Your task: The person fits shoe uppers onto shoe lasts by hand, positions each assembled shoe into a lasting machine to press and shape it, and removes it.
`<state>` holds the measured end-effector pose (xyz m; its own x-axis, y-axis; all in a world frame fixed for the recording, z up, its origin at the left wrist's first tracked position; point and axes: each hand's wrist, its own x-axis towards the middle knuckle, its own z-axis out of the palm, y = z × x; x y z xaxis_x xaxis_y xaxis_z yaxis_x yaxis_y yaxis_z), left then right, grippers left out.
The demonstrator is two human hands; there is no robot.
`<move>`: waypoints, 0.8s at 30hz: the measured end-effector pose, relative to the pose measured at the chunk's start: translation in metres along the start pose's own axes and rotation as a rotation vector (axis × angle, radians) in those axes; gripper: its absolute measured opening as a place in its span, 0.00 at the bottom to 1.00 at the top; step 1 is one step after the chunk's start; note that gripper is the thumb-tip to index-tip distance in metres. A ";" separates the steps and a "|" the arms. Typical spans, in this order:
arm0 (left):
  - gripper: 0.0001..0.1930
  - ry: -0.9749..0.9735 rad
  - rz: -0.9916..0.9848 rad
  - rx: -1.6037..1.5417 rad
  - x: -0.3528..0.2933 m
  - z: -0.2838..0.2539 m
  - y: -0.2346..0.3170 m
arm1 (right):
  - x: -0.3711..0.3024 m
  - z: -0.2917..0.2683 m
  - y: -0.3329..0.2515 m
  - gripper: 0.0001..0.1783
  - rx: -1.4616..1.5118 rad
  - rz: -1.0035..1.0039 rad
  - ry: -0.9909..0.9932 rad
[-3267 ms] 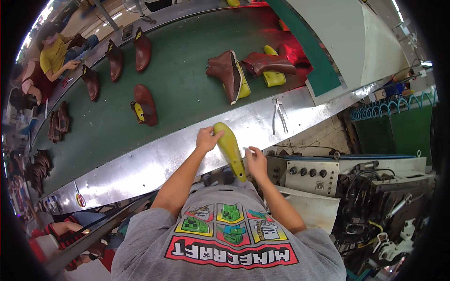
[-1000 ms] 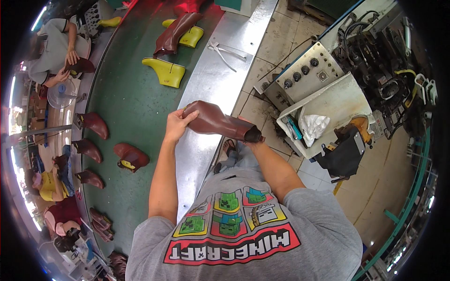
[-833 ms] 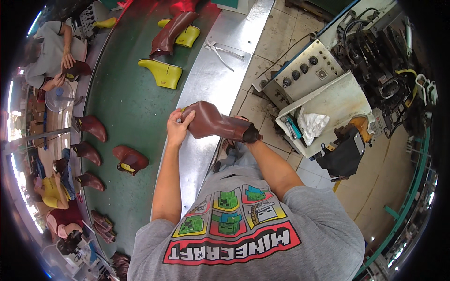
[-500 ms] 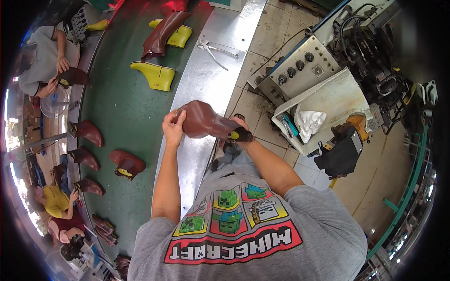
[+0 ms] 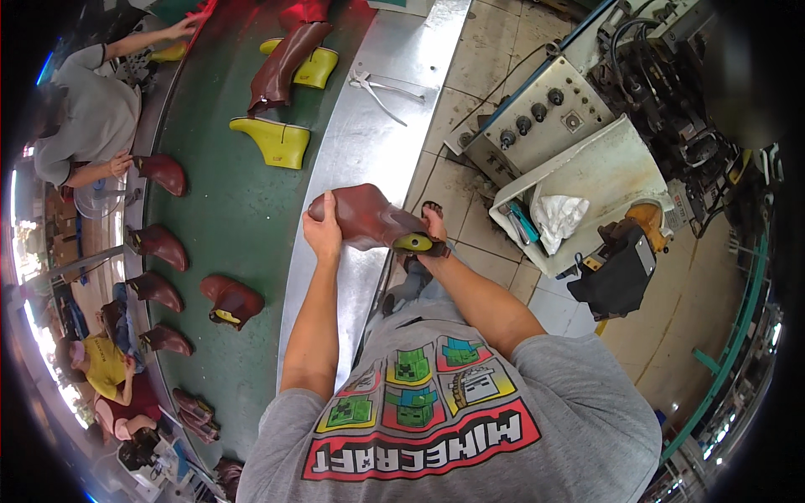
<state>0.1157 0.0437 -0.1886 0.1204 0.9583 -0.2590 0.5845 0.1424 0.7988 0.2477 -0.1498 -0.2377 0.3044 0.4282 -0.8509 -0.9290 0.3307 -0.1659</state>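
Note:
Between my hands is a brown leather boot upper [image 5: 360,215], with a yellow-green last showing at its open end. My left hand [image 5: 325,228] grips the end on the left, thumb on top. The other end is in my right hand [image 5: 433,226], partly hidden behind the upper. The boot hangs over the metal ledge's [image 5: 394,59] inner edge. Lasting pincers [image 5: 381,92] lie farther up that ledge. On the green belt [image 5: 210,168] beside it stand a yellow last [image 5: 277,142] and a tall brown boot shaft [image 5: 285,71]; another yellow last [image 5: 317,69] is behind the shaft.
Several brown boots stand along the belt's far side; one [image 5: 231,300] sits mid-belt. A co-worker in grey [image 5: 101,109] is across the belt, another in yellow [image 5: 105,365] lower down. To my right is a machine with a knobbed panel [image 5: 537,117] and a tray [image 5: 620,159].
The upper has turned slightly in my hands, showing more of the yellow-green last. The grey-clad co-worker has let go of a boot and reaches up along the belt. The belt's far-side boots have shifted downward.

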 end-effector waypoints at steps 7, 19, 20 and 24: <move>0.28 0.214 0.139 -0.268 -0.015 -0.044 0.018 | -0.060 0.041 -0.011 0.13 -0.398 -0.004 0.082; 0.25 -0.267 -0.322 -0.942 -0.057 -0.153 0.023 | -0.214 0.088 0.039 0.20 -0.293 0.139 -0.327; 0.24 -0.310 -0.346 -1.003 -0.060 -0.150 0.016 | -0.217 0.085 0.040 0.20 -0.298 0.097 -0.240; 0.19 -0.286 -0.303 -0.981 -0.067 -0.129 0.001 | -0.225 0.071 0.024 0.24 -0.321 0.133 -0.184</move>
<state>0.0044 0.0115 -0.1008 0.3371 0.7738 -0.5364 -0.2653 0.6247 0.7344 0.1717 -0.1783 -0.0144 0.1823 0.6033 -0.7764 -0.9726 -0.0053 -0.2325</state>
